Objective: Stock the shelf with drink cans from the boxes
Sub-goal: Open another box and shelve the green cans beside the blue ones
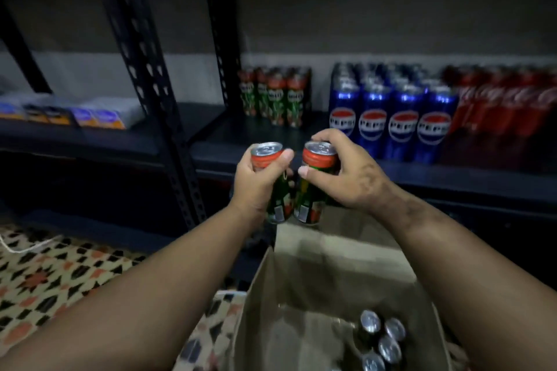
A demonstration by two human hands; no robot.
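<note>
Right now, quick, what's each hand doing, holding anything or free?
Left hand: gripping a green can with a red top, upright.
Right hand: gripping a second green can, fingers over its top.

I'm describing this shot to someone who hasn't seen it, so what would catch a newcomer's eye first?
First, the two hands at centre: the left hand and right hand each grip a green can with a red top, the left can and the right can, held side by side. Behind them, the blue Pepsi cans stand in rows on the dark shelf. An open cardboard box sits below.
</note>
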